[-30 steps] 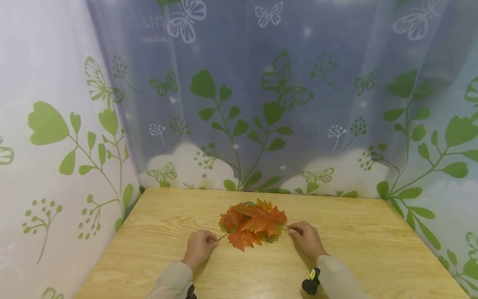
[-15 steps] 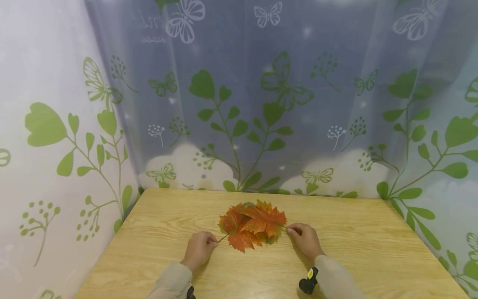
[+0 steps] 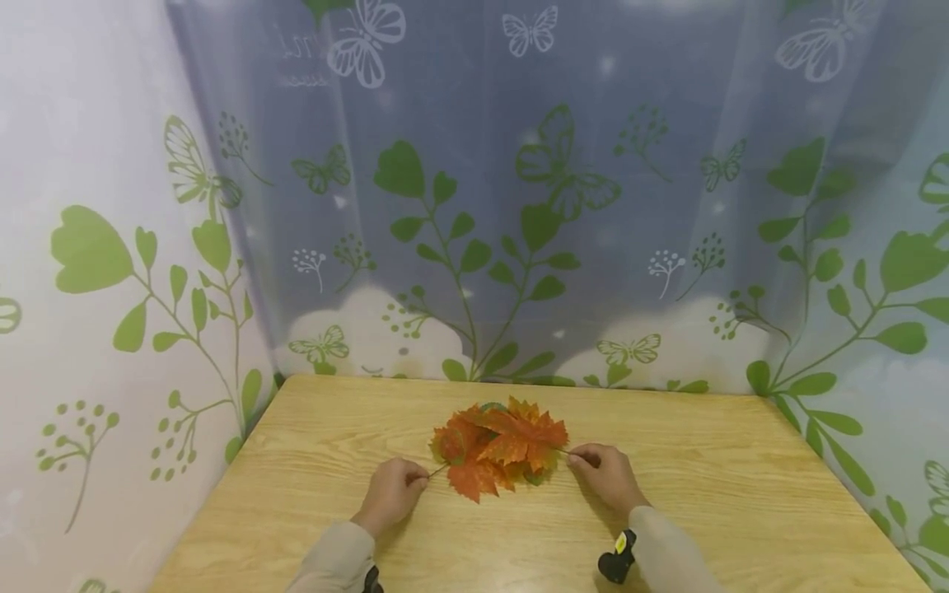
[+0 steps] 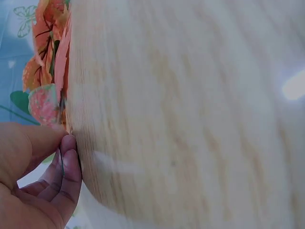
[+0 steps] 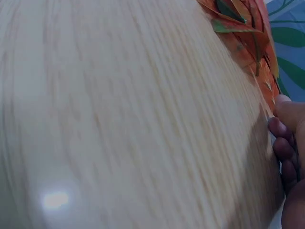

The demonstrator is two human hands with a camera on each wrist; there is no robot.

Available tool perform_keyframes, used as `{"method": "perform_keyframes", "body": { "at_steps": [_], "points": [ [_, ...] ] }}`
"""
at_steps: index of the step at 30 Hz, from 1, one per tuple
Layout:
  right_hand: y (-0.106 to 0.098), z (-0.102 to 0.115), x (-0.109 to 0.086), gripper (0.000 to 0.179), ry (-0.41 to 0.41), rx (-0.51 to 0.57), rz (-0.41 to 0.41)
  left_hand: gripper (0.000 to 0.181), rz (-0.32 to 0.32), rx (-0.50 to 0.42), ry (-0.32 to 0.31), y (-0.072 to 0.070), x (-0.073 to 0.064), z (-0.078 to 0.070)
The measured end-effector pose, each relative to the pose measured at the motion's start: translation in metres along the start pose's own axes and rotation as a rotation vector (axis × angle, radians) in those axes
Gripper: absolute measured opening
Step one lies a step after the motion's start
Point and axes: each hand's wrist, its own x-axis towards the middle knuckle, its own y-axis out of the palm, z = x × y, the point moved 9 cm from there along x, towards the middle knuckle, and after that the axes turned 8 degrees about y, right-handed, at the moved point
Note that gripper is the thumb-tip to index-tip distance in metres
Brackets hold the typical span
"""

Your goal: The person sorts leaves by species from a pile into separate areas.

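A bunch of orange and red artificial maple leaves [image 3: 504,445], with touches of green, lies on the wooden table in the head view. A thin stem sticks out at each side. My left hand [image 3: 393,494] pinches the stem on the left between thumb and forefinger. On the other side, my right hand [image 3: 608,475] pinches the right stem the same way. In the left wrist view the leaves [image 4: 50,52] rise beyond the thumb and fingertips. Part of the leaves [image 5: 248,38] also shows past the right hand [image 5: 290,138] in the right wrist view.
The pale wood-grain table [image 3: 334,428] extends around the leaves on all sides. Behind it hangs a blue-grey curtain [image 3: 474,206] printed with green plants and butterflies, and similar cloth closes off both sides. A black wrist device [image 3: 617,560] sits at the right cuff.
My left hand and the leaf bunch have shifted very slightly to the left. My right hand is almost where it was, and both hands keep their pinch on the stems.
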Motion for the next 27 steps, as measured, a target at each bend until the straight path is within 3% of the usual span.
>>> {"method": "perform_keyframes", "body": {
  "at_steps": [16, 27],
  "points": [
    [0.001, -0.01, 0.003, 0.008, -0.003, 0.01, -0.008, 0.006, 0.024, -0.098, -0.109, 0.003, -0.002, 0.012],
    [-0.015, 0.017, -0.006, 0.013, 0.007, -0.01, -0.035, 0.004, 0.028, -0.122, -0.121, 0.004, -0.002, 0.016]
  ]
}}
